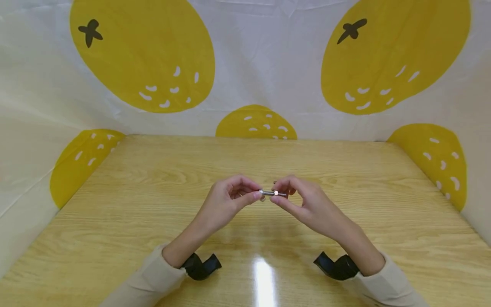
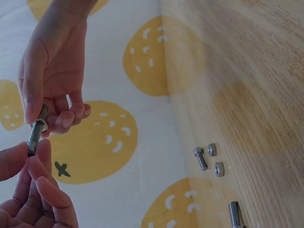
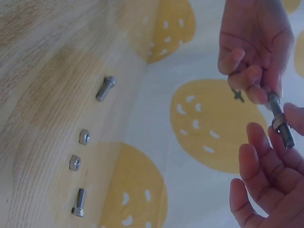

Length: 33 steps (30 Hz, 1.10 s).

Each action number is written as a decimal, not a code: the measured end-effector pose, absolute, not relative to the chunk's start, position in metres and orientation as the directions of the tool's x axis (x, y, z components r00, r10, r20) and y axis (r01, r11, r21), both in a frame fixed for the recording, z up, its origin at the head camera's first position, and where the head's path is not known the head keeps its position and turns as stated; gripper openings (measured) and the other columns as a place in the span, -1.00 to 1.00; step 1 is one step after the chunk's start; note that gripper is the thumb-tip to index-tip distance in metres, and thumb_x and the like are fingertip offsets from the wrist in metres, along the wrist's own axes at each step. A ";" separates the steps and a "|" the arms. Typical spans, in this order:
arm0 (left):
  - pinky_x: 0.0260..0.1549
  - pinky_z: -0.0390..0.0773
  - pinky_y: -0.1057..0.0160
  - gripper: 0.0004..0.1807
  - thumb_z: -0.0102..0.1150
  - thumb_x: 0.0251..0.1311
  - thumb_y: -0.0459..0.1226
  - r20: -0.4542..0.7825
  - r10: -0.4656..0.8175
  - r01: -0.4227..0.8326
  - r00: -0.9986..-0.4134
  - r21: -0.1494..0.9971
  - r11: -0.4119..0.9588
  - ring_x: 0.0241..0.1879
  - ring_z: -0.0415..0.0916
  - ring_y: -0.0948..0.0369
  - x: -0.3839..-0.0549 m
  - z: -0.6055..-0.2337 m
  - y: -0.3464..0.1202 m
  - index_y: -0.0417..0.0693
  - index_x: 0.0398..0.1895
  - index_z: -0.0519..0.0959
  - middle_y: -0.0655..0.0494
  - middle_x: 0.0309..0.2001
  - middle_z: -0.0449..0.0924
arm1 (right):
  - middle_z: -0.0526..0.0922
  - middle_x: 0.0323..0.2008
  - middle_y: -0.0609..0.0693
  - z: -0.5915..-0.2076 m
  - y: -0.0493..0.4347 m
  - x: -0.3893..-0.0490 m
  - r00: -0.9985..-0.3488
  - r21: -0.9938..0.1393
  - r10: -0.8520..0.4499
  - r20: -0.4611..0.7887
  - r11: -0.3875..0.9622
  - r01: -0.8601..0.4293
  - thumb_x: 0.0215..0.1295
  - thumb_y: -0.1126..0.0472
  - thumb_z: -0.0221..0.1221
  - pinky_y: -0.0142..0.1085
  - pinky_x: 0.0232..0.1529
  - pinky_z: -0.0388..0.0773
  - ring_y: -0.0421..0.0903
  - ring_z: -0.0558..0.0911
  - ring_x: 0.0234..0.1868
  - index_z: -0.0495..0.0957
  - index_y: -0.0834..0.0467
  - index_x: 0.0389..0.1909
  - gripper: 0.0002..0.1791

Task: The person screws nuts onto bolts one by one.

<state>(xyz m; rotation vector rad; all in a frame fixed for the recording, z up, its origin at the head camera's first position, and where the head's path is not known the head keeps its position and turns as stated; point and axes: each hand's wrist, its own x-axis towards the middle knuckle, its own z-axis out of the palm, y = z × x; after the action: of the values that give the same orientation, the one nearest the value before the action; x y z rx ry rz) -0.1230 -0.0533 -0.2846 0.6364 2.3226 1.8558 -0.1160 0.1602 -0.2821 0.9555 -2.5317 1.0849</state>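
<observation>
So my left hand (image 1: pixel 224 202) and right hand (image 1: pixel 311 207) pinch one bolt (image 3: pixel 276 109), nut (image 3: pixel 278 122) on; two bolts (image 3: pixel 105 89), two nuts (image 3: pixel 84 137) await inside the table's far edge (image 1: pixel 172 140).

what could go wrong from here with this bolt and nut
The bolt could slip: the left hand and right hand hold it only by fingertips and thumbs.
The nut might come off if turned the wrong way, since it sits near the bolt's threaded end.
If dropped, the pair might scatter the two loose nuts on the table.
</observation>
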 end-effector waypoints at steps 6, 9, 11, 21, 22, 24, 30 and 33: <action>-0.39 0.55 0.33 -0.84 0.24 0.14 -0.27 0.186 0.387 0.260 -0.903 0.954 0.149 -0.35 0.57 0.18 -0.122 -0.285 -0.052 -0.13 -0.23 0.58 -0.01 -0.27 0.63 | 0.59 -0.38 -0.15 -0.282 0.161 -0.116 -0.816 -0.607 -0.462 0.347 0.553 -0.571 0.38 0.17 0.03 -0.34 -0.29 0.49 -0.25 0.51 -0.33 0.54 0.04 -0.34 -0.86; -0.39 0.55 0.34 -0.83 0.24 0.14 -0.27 0.185 0.387 0.258 -0.903 0.955 0.144 -0.35 0.57 0.18 -0.122 -0.285 -0.052 -0.13 -0.23 0.58 -0.01 -0.27 0.62 | 0.59 -0.38 -0.16 -0.282 0.161 -0.117 -0.834 -0.614 -0.452 0.316 0.572 -0.543 0.42 0.13 -0.04 -0.31 -0.25 0.49 -0.23 0.52 -0.31 0.56 0.04 -0.36 -0.77; -0.39 0.54 0.35 -0.84 0.24 0.14 -0.27 0.186 0.386 0.259 -0.903 0.955 0.147 -0.35 0.57 0.18 -0.122 -0.286 -0.052 -0.13 -0.22 0.58 -0.01 -0.27 0.63 | 0.60 -0.35 -0.16 -0.282 0.162 -0.117 -0.840 -0.620 -0.450 0.302 0.576 -0.532 0.40 0.10 -0.01 -0.31 -0.25 0.49 -0.24 0.52 -0.29 0.56 0.06 -0.27 -0.80; -0.41 0.52 0.36 -0.82 0.23 0.16 -0.25 0.184 0.377 0.262 -0.908 0.950 0.167 -0.35 0.57 0.19 -0.123 -0.287 -0.054 -0.12 -0.21 0.59 0.01 -0.27 0.63 | 0.55 -0.20 -0.13 -0.282 0.160 -0.115 -0.760 -0.561 -0.504 0.411 0.517 -0.647 0.18 0.22 0.25 -0.34 -0.18 0.48 -0.25 0.50 -0.22 0.34 0.14 -0.06 -0.64; -0.41 0.51 0.36 -0.82 0.23 0.16 -0.25 0.183 0.376 0.261 -0.908 0.951 0.167 -0.35 0.57 0.19 -0.123 -0.287 -0.054 -0.12 -0.21 0.59 0.00 -0.27 0.63 | 0.55 -0.21 -0.13 -0.282 0.160 -0.115 -0.749 -0.551 -0.509 0.424 0.512 -0.659 0.18 0.25 0.24 -0.35 -0.18 0.48 -0.25 0.49 -0.23 0.34 0.15 -0.09 -0.66; -0.42 0.51 0.36 -0.83 0.23 0.15 -0.26 0.183 0.375 0.260 -0.909 0.951 0.166 -0.36 0.56 0.19 -0.123 -0.286 -0.054 -0.13 -0.21 0.59 0.00 -0.28 0.63 | 0.55 -0.22 -0.14 -0.283 0.160 -0.115 -0.740 -0.540 -0.514 0.433 0.509 -0.670 0.21 0.26 0.22 -0.36 -0.18 0.47 -0.26 0.48 -0.23 0.34 0.14 -0.13 -0.72; -0.42 0.50 0.36 -0.84 0.23 0.16 -0.27 0.181 0.379 0.256 -0.908 0.954 0.157 -0.36 0.57 0.19 -0.122 -0.287 -0.054 -0.12 -0.22 0.58 0.00 -0.28 0.64 | 0.56 -0.26 -0.20 -0.283 0.161 -0.114 -0.770 -0.564 -0.492 0.406 0.528 -0.635 0.24 0.23 0.19 -0.38 -0.22 0.43 -0.28 0.44 -0.24 0.39 0.07 -0.19 -0.82; -0.42 0.50 0.36 -0.86 0.22 0.16 -0.27 0.173 0.378 0.247 -0.909 0.956 0.156 -0.36 0.57 0.19 -0.121 -0.287 -0.054 -0.09 -0.23 0.58 0.03 -0.29 0.64 | 0.57 -0.29 -0.21 -0.284 0.161 -0.114 -0.795 -0.589 -0.481 0.370 0.541 -0.601 0.29 0.19 0.15 -0.37 -0.22 0.45 -0.27 0.46 -0.23 0.42 0.05 -0.21 -0.88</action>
<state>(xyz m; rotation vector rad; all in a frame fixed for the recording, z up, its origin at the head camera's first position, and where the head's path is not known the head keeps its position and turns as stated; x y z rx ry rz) -0.1211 -0.0539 -0.2872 0.6268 2.3058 1.8719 -0.1135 0.1607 -0.2837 0.9243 -2.6098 1.0932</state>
